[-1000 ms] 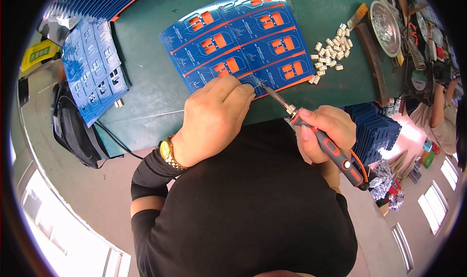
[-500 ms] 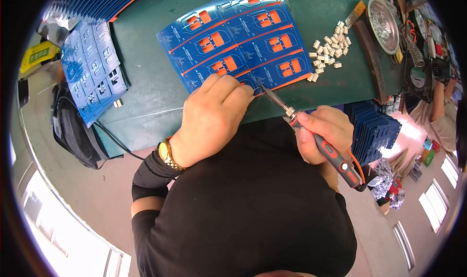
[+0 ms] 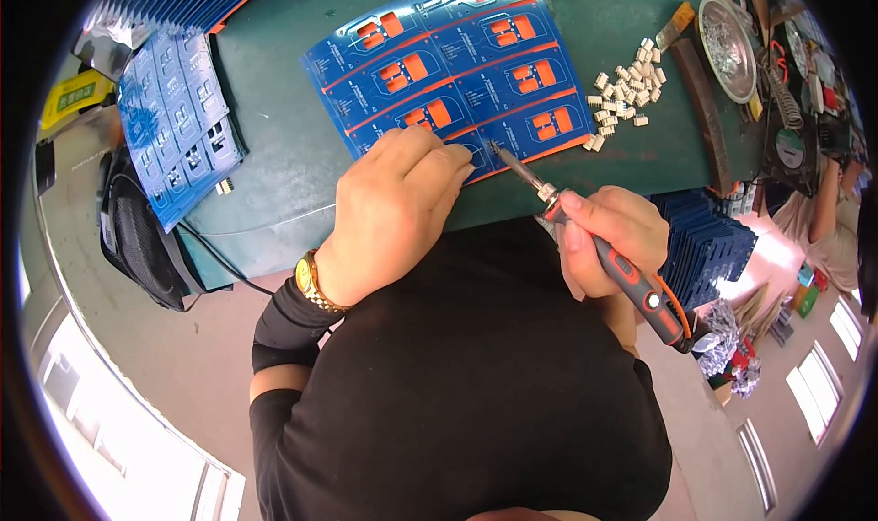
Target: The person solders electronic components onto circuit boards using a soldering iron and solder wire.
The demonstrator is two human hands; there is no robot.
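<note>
A blue circuit board panel [image 3: 489, 91] with orange showing through its cutouts lies on the green work surface in front of me. My left hand [image 3: 395, 205] rests on its near edge, fingers curled and pressed together; whatever they pinch is hidden beneath them. In my right hand [image 3: 617, 237] is a grey and red soldering iron [image 3: 629, 280], gripped like a pen. Its metal tip slants to the upper left and meets the panel's near edge, just right of my left fingertips. A wisp of smoke seems to show near the tip.
Small white connectors [image 3: 631, 86] lie piled right of the panel. Beyond them are a metal dish [image 3: 727, 50] and a curved brown bar [image 3: 702, 109]. Another blue panel [image 3: 178, 128] lies left, near a loose connector [image 3: 224, 186]. Stacked blue boards [image 3: 700, 247] stand lower right.
The whole view has shifted slightly, carrying the panel and connectors a little up and right. My left hand has edged left; the iron's tip stays at nearly the same place on the panel.
</note>
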